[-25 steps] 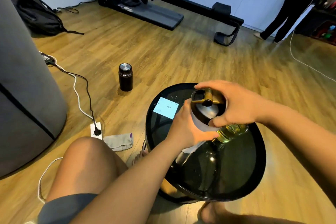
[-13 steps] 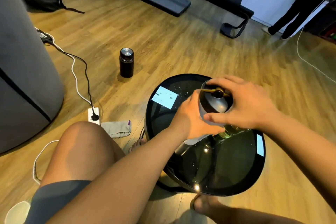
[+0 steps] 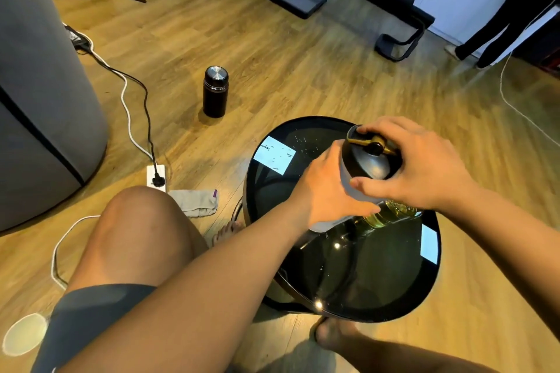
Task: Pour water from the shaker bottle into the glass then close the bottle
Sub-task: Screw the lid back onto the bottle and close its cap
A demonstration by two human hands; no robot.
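The shaker bottle [image 3: 348,191], grey-bodied with a dark domed lid [image 3: 371,163] and a gold flip cap, stands on the round black glass table [image 3: 378,281]. My left hand [image 3: 327,191] wraps its body from the left. From above and to the right, my right hand [image 3: 421,166] grips the lid, fingers over the gold cap. A glass [image 3: 391,213] with a yellowish tint sits on the table just behind the bottle, mostly hidden under my right hand.
A dark flask [image 3: 215,91] stands on the wooden floor to the left. A power strip [image 3: 156,177] with cables and a grey cloth [image 3: 197,201] lie near my left knee. A person's legs [image 3: 500,18] are at far right.
The camera has tilted down and nearer. My right hand has shifted slightly around the lid; both hands stay on the bottle.
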